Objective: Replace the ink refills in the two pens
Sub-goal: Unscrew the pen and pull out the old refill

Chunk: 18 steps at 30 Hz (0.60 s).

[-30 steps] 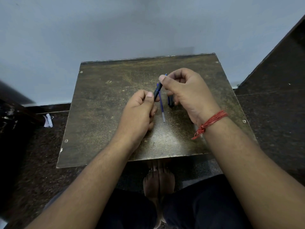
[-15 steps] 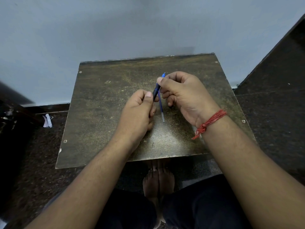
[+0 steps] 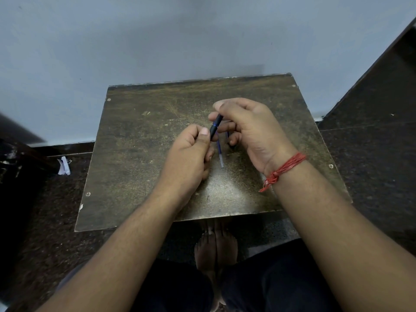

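Pen barrel (image 3: 215,127) raised over table (image 3: 139,158), pinched at both ends: left hand (image 3: 191,154) fingers closed low, right hand (image 3: 249,127) fingers closed high, apparently to steady reassembly. Loose refill (image 3: 220,154) flat on table below, near another dark piece (image 3: 227,136).

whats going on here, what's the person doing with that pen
A person sits at a small worn table, gripping a dark pen with both hands: the left hand grips its lower part, the right hand its upper end. A loose blue refill lies on the table between the hands. Another dark piece under the right hand is mostly hidden.
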{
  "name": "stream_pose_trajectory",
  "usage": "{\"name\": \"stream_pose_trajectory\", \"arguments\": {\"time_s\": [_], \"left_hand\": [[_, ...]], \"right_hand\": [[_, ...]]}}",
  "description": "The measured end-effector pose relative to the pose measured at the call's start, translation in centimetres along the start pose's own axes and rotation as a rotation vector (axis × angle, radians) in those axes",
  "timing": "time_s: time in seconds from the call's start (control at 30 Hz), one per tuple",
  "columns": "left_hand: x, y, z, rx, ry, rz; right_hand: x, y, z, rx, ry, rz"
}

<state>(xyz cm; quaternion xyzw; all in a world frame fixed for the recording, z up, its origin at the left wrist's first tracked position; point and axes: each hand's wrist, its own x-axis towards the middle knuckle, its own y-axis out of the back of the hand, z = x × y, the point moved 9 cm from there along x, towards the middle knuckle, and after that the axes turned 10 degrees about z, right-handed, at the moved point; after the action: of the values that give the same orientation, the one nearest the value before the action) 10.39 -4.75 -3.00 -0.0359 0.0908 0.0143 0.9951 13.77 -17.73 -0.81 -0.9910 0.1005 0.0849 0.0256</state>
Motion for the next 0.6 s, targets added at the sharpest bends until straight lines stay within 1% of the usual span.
{"name": "stream_pose_trajectory", "arguments": {"time_s": [0.1, 0.23, 0.37, 0.5, 0.6], "left_hand": [[-0.07, -0.15, 0.09, 0.0, 0.004, -0.001], [-0.23, -0.13, 0.14, 0.016, 0.012, 0.008], [-0.27, -0.21, 0.16, 0.017, 0.015, 0.009], [-0.24, -0.15, -0.12, 0.039, 0.011, 0.005], [-0.28, -0.23, -0.1, 0.037, 0.0, -0.001]], "right_hand": [[-0.01, 0.3, 0.04, -0.113, 0.056, 0.055], [-0.09, 0.36, 0.13, -0.105, 0.052, 0.054], [-0.17, 0.25, 0.37, -0.038, -0.013, 0.015], [-0.28, -0.01, 0.3, 0.118, -0.096, -0.032], [-0.35, 0.27, 0.35, 0.162, -0.131, -0.02]]}}
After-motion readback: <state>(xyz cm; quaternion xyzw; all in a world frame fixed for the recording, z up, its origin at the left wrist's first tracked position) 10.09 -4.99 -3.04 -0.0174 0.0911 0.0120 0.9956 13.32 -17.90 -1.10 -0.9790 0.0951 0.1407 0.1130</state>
